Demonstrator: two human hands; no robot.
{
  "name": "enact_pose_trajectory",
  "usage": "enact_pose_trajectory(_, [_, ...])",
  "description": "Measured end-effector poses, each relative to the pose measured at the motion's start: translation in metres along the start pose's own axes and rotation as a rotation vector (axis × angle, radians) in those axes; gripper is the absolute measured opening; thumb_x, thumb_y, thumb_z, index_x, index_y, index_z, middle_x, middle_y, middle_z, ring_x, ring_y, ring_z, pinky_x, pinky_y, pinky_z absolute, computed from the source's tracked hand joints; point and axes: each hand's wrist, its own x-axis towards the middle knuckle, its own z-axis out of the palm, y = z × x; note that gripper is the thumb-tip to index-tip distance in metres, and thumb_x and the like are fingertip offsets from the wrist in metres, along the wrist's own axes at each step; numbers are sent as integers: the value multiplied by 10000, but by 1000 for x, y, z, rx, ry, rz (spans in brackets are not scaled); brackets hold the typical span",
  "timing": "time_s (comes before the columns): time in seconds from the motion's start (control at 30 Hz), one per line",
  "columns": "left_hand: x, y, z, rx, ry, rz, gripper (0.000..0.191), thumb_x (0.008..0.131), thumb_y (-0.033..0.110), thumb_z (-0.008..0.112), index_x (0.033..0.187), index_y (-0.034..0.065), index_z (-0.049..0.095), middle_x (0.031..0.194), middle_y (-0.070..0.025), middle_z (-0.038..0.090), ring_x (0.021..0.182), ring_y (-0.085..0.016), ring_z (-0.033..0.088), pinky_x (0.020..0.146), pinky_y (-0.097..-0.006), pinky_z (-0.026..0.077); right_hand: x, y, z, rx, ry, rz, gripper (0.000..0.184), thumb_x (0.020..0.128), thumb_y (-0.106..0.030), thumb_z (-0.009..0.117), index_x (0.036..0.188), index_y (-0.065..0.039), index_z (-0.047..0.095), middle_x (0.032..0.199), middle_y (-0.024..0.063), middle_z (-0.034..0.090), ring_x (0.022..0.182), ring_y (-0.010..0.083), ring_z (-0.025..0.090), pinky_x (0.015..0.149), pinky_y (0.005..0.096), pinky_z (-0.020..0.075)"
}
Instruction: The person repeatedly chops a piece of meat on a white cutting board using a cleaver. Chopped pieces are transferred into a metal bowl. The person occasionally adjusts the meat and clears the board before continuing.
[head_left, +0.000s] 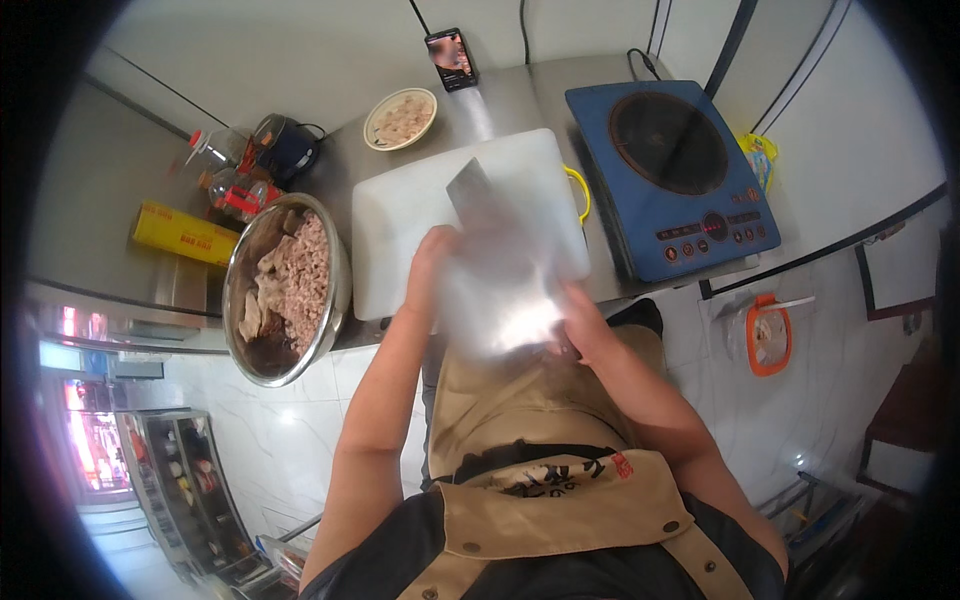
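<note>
Between my two hands, over the near edge of the white cutting board (397, 195), is a shiny metal object (517, 319). Heavy blur hides its shape. My right hand (589, 322) curls around its right side, with some fingers showing below. At its left side is my left hand (433, 259), whose fingers are lost in the blur, so I cannot tell its grip. A flat grey metal piece with a square corner, like a cleaver blade (469, 186), shows over the board; where it joins is hidden.
To the left stands a steel bowl (341, 300) of chopped and larger meat pieces. Behind the board are a small plate (369, 136) of pale pieces and a phone (452, 60). An induction cooker (600, 150) sits right, beside the board's yellow handle (581, 195). A yellow box (184, 232) lies left.
</note>
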Motion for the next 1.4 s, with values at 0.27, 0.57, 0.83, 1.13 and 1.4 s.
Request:
enact_pose_trajectory(0.27, [-13,3,5,157,66,138,248,752,-53,741,978,31,682,1008,-105,660,877,-243,684,741,-346,573,-59,32,-24,-104,-24,67,223,1077,-218,480,970,-28,529,706,39,516,533,106,474,477,262,397])
enact_pose_trajectory(0.57, [-29,0,15,153,163,87,319,772,-68,698,1073,5,624,1131,-157,623,938,-281,659,748,-332,597,-74,35,-11,-568,-36,-98,151,1062,-151,503,1108,-26,574,793,9,546,575,67,500,478,230,407])
enact_pose_trajectory(0.83, [-18,29,20,-72,168,-13,283,785,-72,678,1050,2,610,1110,-146,618,945,-258,657,759,-327,608,-78,31,-16,-308,-24,-33,222,1079,-195,475,958,-18,531,724,30,519,551,94,473,491,249,403])
enact_pose_trajectory(1.13, [-4,56,18,-7,146,-220,226,816,-21,680,1032,5,619,1034,-129,630,893,-222,650,718,-318,591,-74,41,-20,-274,-26,-73,191,1078,-199,477,1032,-20,526,823,67,550,557,108,485,483,261,415])
enact_pose_trajectory(1.4, [10,52,4,356,-17,229,280,792,-8,665,1068,32,691,1004,-127,636,870,-245,649,680,-324,557,-78,37,-19,-82,27,-25,202,1079,-208,465,1010,-28,523,800,59,544,546,109,481,483,261,391])
